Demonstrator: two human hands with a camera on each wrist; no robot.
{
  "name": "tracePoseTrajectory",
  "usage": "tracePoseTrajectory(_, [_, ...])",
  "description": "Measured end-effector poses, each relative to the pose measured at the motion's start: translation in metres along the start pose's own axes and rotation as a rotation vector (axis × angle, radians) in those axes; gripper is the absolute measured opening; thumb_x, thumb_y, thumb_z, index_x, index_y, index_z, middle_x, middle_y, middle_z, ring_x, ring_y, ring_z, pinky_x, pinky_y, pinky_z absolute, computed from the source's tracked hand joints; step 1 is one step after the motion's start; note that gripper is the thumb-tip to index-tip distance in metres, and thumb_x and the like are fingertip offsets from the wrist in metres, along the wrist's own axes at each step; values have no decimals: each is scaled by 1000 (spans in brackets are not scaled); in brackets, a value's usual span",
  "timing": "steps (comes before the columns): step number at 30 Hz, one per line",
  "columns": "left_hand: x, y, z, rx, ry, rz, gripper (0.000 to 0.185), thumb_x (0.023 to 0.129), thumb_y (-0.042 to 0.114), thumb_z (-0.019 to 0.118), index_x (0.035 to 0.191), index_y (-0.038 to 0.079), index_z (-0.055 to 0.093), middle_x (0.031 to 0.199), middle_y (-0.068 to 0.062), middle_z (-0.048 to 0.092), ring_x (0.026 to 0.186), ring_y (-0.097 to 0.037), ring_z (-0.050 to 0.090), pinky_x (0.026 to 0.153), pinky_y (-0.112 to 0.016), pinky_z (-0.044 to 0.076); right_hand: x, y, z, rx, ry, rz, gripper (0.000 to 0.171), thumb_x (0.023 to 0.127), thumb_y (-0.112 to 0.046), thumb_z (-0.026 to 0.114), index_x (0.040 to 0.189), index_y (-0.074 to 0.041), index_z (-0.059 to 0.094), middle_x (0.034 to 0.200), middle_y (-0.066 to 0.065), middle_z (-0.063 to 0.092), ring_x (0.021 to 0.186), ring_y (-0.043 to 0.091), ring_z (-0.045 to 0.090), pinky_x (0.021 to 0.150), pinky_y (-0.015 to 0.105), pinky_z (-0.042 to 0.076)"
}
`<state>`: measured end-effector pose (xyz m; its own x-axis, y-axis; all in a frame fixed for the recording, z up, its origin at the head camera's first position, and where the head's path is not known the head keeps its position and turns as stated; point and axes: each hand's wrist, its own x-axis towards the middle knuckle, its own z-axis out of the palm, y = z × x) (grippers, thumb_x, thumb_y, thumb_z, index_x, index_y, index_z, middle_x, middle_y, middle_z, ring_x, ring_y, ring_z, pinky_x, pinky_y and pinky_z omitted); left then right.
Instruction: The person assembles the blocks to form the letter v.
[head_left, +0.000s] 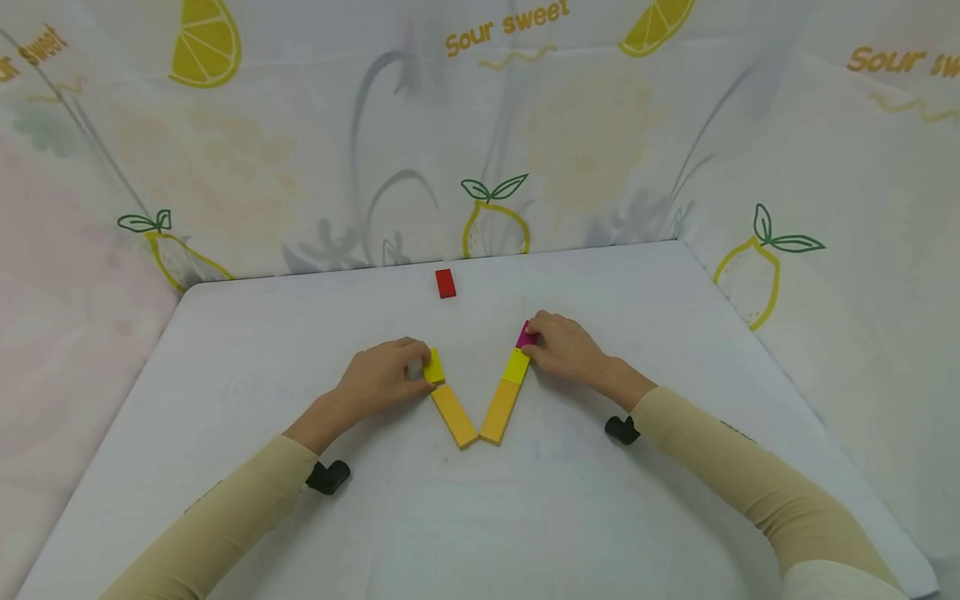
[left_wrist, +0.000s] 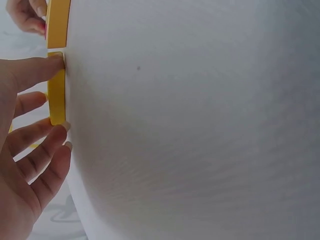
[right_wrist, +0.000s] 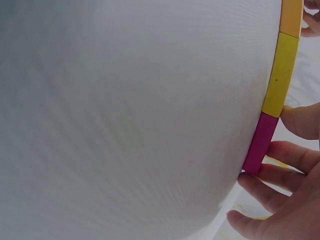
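Flat blocks form a V on the white table (head_left: 615,517). Its left arm is an orange block (head_left: 454,414) topped by a yellow block (head_left: 434,367) (left_wrist: 56,97). My left hand (head_left: 416,367) (left_wrist: 60,95) pinches that yellow block, thumb at one end and fingers at the other. The V's right arm is an orange block (head_left: 501,411) (right_wrist: 291,17), a yellow block (head_left: 516,366) (right_wrist: 280,75) and a magenta block (head_left: 525,335) (right_wrist: 260,142). My right hand (head_left: 531,342) (right_wrist: 265,150) pinches the magenta block at its far end.
A red block (head_left: 446,283) lies alone near the table's back edge. Lemon-print cloth walls (head_left: 300,167) close in the back and both sides. A black wrist mount (head_left: 327,477) sits under the left sleeve, another mount (head_left: 622,430) under the right.
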<state>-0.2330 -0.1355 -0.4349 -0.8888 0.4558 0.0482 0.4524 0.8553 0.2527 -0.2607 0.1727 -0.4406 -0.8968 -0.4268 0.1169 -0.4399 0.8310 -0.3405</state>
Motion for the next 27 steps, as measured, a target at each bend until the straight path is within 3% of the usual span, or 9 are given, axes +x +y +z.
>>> tracePoseTrajectory(3, [0,0,-1,-16,-10,-2,31,77,44,70,101,26,60,116,7,61,90,-14,57,75,-32,50,0,0,0,3,4,-5,23,87,-25,61,103,-9,62,90,0,58,76,16,50,71,27,45])
tracePoseTrajectory(11, [2,-2,2,-49,-27,-24,24,82,46,65,97,28,59,112,9,60,81,-12,51,70,-27,44,-1,0,0,-1,5,1,25,86,-25,61,105,-9,62,92,1,59,78,16,51,74,28,46])
tracePoseTrajectory(27, [-4,1,4,-37,16,-39,25,80,46,67,93,28,58,105,9,60,77,-12,51,64,-25,43,0,-2,0,-4,-7,13,26,87,-26,61,106,-9,62,92,0,58,78,16,50,73,27,46])
